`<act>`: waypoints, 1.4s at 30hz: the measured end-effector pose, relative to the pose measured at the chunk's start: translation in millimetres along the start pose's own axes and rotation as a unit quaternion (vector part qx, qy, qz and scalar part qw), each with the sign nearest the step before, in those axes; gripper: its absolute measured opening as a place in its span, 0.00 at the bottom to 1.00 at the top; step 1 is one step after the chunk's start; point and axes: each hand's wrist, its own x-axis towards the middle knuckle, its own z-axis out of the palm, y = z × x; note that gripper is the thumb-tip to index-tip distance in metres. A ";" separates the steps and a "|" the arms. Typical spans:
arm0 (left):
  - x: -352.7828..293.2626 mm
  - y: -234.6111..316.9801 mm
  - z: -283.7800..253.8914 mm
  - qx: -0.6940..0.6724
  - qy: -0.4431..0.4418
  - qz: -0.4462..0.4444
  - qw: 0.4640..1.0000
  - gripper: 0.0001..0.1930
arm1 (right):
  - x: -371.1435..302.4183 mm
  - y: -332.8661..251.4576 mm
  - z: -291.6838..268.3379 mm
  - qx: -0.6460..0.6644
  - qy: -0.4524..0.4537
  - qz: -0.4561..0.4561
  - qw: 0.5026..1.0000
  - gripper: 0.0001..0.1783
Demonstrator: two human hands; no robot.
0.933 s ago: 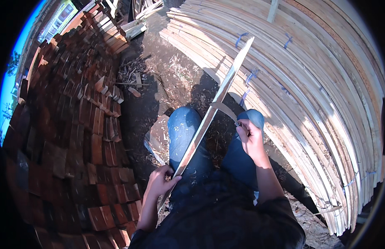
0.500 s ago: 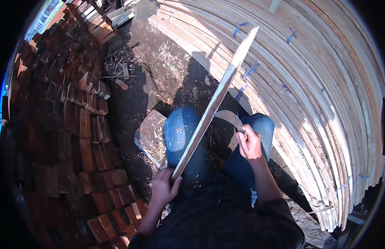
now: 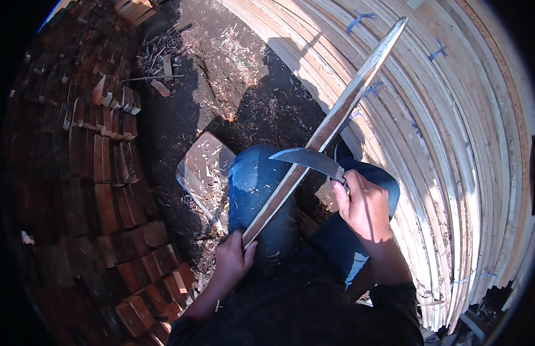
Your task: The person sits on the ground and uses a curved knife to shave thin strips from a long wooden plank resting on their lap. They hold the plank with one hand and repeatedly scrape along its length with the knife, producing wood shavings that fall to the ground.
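Note:
A long wooden stick (image 3: pixel 332 122) slants across my lap, its far end pale and its lower part dark brown. Near my left thigh, my left hand (image 3: pixel 235 254) is closed around the stick's lower end. My right hand (image 3: pixel 364 203) grips the handle of a curved knife (image 3: pixel 309 157), most of the handle hidden by the fingers. The sickle-shaped blade lies across the stick about midway along, its tip pointing left. From this angle I cannot tell how deeply the edge touches the wood.
Stacked brown wooden blocks (image 3: pixel 109 202) fill the left side. Long pale wood strips (image 3: pixel 446 161), tied with blue bands, curve along the right. A flat board (image 3: pixel 207 158) strewn with shavings lies beside my left knee. More shavings (image 3: pixel 235 57) cover the dark ground ahead.
The knife has come up from behind the stick to lie over it. The stick's far end has swung to the right, and my right hand has shifted slightly right.

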 end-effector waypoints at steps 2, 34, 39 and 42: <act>4.7 3.9 2.4 -0.003 -0.003 0.002 1.000 0.15 | 4.8 1.8 -5.9 -0.014 -0.012 0.024 1.000 0.13; 0.4 -2.7 0.0 0.016 -0.008 -0.007 1.000 0.15 | 48.9 30.0 -26.5 -0.166 0.058 0.060 0.983 0.24; 1.9 -12.4 1.7 -0.002 -0.006 0.012 1.000 0.14 | 65.5 39.7 -26.6 -0.214 0.066 0.030 0.974 0.26; 2.6 -10.5 3.5 -0.013 0.006 -0.002 1.000 0.13 | 77.5 50.2 -23.5 -0.217 0.077 0.008 0.973 0.27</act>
